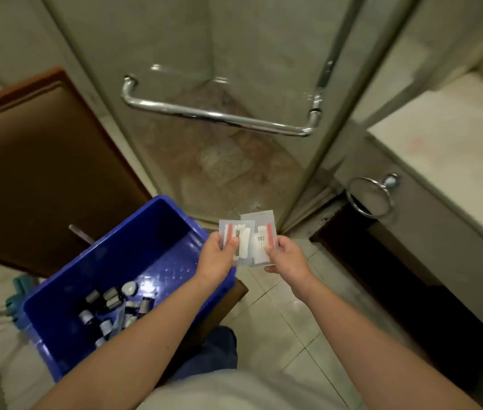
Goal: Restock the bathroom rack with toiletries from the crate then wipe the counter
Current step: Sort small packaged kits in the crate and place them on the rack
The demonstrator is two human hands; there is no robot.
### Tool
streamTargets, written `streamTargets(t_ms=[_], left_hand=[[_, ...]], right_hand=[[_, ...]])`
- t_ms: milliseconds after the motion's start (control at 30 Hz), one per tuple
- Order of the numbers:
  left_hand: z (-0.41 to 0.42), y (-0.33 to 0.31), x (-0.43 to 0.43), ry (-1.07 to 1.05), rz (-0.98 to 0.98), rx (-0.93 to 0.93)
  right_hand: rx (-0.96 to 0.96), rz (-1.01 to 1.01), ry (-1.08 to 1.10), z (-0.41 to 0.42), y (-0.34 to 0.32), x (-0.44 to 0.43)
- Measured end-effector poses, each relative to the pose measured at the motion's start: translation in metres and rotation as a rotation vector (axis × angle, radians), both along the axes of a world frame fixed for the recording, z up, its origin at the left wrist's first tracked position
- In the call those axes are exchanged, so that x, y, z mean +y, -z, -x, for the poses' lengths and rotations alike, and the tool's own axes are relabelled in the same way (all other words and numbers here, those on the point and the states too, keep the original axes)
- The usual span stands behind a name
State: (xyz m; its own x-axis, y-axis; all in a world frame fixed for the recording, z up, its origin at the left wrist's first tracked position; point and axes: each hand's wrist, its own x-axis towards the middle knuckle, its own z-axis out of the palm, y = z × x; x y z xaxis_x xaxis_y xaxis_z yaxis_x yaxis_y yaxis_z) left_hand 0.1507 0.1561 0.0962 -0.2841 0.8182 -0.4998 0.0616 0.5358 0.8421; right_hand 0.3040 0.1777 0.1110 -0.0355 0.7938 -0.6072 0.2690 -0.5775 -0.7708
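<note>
A blue plastic crate stands at lower left, with several small toiletry bottles and tubes lying in its near end. Just right of the crate's far corner, my left hand pinches a clear sachet with a red stripe and white contents. My right hand pinches a second clear sachet with a red stripe. The two sachets overlap at chest height above the tiled floor. A pale counter top runs along the right edge. No rack is in view.
A glass shower door with a chrome handle fills the middle ahead. A brown wooden door stands open at left. A chrome towel ring hangs on the counter's front. A teal object lies left of the crate.
</note>
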Motion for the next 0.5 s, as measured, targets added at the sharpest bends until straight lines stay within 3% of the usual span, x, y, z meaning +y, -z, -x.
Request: streamTargets(t_ms=[500], left_hand=[[-0.224, -0.072, -0.034, 0.414, -0.167, -0.019]], right_hand=[[0.087, -0.117, 0.335, -0.205, -0.081, -0.088]])
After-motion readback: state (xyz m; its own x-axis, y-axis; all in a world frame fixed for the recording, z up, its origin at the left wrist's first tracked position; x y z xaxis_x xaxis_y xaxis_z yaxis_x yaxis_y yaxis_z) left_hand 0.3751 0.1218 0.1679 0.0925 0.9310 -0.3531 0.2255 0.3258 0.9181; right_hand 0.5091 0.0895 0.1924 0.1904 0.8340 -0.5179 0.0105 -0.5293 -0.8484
